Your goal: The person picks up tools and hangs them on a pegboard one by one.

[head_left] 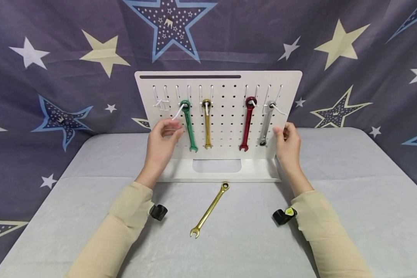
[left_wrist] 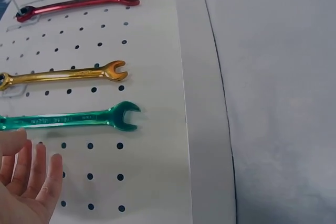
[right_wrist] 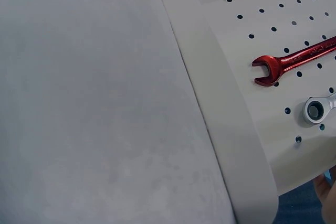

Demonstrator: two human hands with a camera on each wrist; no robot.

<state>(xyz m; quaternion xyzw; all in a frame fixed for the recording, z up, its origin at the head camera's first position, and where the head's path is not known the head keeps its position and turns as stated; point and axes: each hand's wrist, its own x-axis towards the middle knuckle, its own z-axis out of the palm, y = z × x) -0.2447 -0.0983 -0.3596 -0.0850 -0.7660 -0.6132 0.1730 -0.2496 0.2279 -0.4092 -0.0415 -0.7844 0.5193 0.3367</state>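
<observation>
A white pegboard [head_left: 229, 127] stands upright with wrenches hanging on its hooks. My left hand [head_left: 163, 139] is in front of its left part, fingers loosely bent, beside the green wrench [head_left: 189, 127]. In the left wrist view the fingers [left_wrist: 37, 177] are spread with nothing between them, the thumb close to the green shank. At the board's right edge, my right hand [head_left: 287, 144] grips the edge, thumb in front and fingers partly hidden behind. The silver wrench [head_left: 266, 125] hangs just left of it, its ring end down. A loose gold wrench [head_left: 210, 210] lies on the table.
Another gold wrench [head_left: 207, 125] and a red wrench [head_left: 247, 125] hang between the hands. An unloaded white hook [head_left: 161, 103] is at the upper left. The board's base ledge [head_left: 173, 173] rests on the grey cloth [head_left: 250, 247]; a star-patterned curtain [head_left: 229, 34] hangs behind.
</observation>
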